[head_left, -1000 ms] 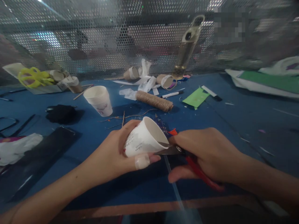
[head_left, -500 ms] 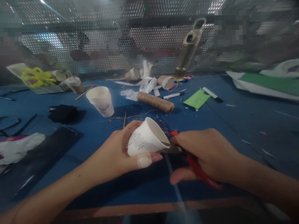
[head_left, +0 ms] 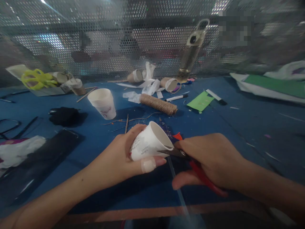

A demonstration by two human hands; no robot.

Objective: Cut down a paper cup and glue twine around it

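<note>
My left hand (head_left: 133,159) is wrapped round a white paper cup (head_left: 147,143), which lies tilted with its mouth toward the right. A bandage (head_left: 148,164) covers part of the left thumb. In my right hand (head_left: 212,159) is a pair of scissors (head_left: 200,178) with red handles. Their dark blades meet the cup's rim at its lower right, one blade showing against the outer wall. Behind the left hand stands a stack of paper cups (head_left: 102,103). A roll of brown twine (head_left: 158,104) lies beyond the held cup.
Yellow scissors (head_left: 38,79) rest in a box at the back left. A clear bottle (head_left: 190,52) stands by the perforated metal screen (head_left: 100,41). Green paper (head_left: 200,101), markers and white scraps (head_left: 152,86) lie across the blue table. A black pouch (head_left: 64,116) is at the left.
The scissor blades have shifted slightly at the cup's rim, and one now shows over the outer wall. The cup remains in my left hand, nearly still.
</note>
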